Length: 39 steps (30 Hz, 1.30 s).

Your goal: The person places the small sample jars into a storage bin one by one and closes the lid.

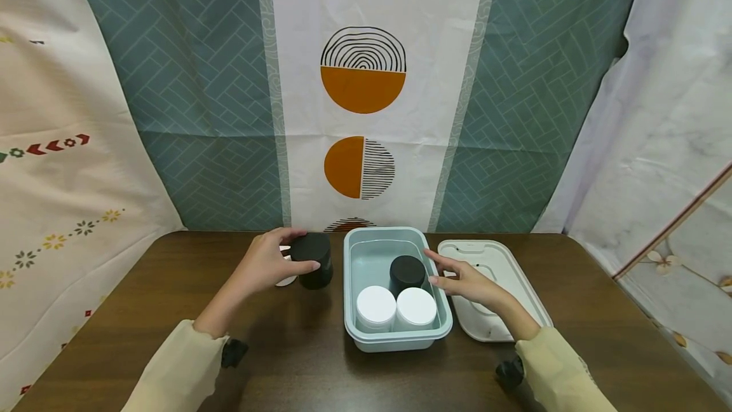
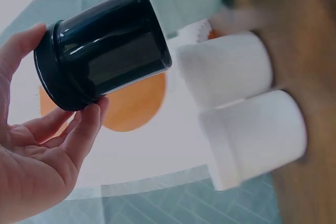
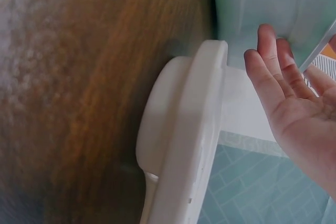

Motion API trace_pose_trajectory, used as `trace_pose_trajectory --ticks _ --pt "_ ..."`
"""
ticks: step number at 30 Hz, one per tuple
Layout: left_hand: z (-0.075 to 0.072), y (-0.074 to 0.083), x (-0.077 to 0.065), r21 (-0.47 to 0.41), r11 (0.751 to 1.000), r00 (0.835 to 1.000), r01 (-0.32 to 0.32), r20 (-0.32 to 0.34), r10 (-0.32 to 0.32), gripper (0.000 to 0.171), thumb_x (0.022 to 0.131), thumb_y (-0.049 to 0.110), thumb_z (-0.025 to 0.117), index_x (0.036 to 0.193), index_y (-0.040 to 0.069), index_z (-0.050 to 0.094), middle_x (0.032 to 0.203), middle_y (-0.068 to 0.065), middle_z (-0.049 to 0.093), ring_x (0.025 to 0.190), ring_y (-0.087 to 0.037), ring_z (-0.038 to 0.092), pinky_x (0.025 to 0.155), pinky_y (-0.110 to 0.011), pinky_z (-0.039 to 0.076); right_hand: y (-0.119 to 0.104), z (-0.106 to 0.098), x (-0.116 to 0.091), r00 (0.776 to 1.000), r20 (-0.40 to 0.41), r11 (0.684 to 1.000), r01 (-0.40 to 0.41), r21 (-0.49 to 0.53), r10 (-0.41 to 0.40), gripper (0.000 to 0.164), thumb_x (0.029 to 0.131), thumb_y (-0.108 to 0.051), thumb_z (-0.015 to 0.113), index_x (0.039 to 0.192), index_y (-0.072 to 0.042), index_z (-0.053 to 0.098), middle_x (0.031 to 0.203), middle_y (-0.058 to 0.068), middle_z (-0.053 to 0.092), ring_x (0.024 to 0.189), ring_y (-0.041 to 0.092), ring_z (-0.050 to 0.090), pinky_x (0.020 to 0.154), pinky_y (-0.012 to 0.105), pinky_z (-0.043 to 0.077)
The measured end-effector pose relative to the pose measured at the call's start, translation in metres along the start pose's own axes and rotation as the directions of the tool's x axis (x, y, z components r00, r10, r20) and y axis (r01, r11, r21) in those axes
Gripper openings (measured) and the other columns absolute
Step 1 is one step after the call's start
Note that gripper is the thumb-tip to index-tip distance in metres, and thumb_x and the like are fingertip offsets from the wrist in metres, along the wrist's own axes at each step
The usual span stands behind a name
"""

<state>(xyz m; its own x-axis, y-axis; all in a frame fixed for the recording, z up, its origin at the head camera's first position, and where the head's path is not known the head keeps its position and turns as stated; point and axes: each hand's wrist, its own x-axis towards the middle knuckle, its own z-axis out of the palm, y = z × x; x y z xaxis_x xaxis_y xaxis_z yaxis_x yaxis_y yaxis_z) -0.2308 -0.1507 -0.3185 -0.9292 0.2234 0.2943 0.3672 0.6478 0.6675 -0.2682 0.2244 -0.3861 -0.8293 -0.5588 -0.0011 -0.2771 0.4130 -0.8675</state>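
Note:
My left hand [image 1: 269, 262] grips a black jar [image 1: 311, 259] by its lid, thumb on one side and fingers on the other. In the left wrist view this black jar [image 2: 110, 45] hangs tilted, its base raised off the table. Beside it stand two white jars [image 2: 257, 135], mostly hidden behind my hand in the head view. My right hand [image 1: 466, 281] is at the right rim of a light blue bin [image 1: 350, 285], with its fingers extended; firm contact is unclear. Inside the bin are another black jar [image 1: 407, 272] and two white-lidded jars [image 1: 375, 304].
A white lid [image 1: 515, 285] lies on the brown table [image 1: 286, 361], right of the bin and partly under my right hand. Patterned cloth [image 1: 366, 94] hangs behind the table, with more cloth at both sides.

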Motion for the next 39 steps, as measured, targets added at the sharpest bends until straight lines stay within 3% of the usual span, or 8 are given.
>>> trace_pose_trajectory --ticks 9,23,31,39 --pt "-0.003 0.022 0.013 -0.077 0.997 1.000 -0.024 -0.001 0.024 0.061 0.071 0.024 0.077 0.121 -0.001 0.055 0.115 -0.018 0.058 0.097 -0.032 0.061 0.079 -0.040 0.051 -0.001 0.000 0.000 1.000 -0.003 1.000 -0.007 -0.008 0.007 0.063 0.092 -0.024 0.054 0.144 -0.008 0.024 0.100 0.015 0.052 0.092 0.022 0.058 0.082 0.041 0.050" --pt "0.021 0.049 0.034 -0.158 0.987 0.999 -0.029 0.035 0.035 0.063 0.070 0.023 0.078 0.124 0.001 0.053 0.121 -0.015 0.055 0.103 -0.032 0.057 0.085 -0.041 0.048 -0.001 0.000 -0.001 1.000 -0.007 1.000 -0.017 -0.003 0.017 0.065 0.091 -0.025 0.055 0.144 -0.007 0.023 0.100 0.017 0.052 0.088 0.018 0.059 0.080 0.037 0.051" --pt "0.039 0.051 0.044 -0.154 0.986 0.997 -0.059 0.047 0.067 0.062 0.068 0.022 0.079 0.121 0.000 0.055 0.114 -0.014 0.059 0.090 -0.025 0.059 0.079 -0.035 0.051 0.000 0.000 -0.001 1.000 -0.008 1.000 -0.024 0.005 0.024 0.064 0.092 -0.025 0.055 0.145 -0.009 0.023 0.101 0.017 0.051 0.091 0.024 0.057 0.079 0.037 0.051" --pt "0.057 0.045 0.046 -0.151 0.987 0.995 -0.058 0.068 0.068 0.062 0.067 0.020 0.080 0.120 -0.001 0.057 0.116 -0.013 0.058 0.094 -0.023 0.056 0.083 -0.037 0.050 0.001 0.000 0.000 1.000 0.001 0.999 -0.029 0.023 0.029 0.063 0.092 -0.025 0.054 0.145 -0.010 0.023 0.103 0.017 0.051 0.094 0.026 0.058 0.081 0.039 0.050"
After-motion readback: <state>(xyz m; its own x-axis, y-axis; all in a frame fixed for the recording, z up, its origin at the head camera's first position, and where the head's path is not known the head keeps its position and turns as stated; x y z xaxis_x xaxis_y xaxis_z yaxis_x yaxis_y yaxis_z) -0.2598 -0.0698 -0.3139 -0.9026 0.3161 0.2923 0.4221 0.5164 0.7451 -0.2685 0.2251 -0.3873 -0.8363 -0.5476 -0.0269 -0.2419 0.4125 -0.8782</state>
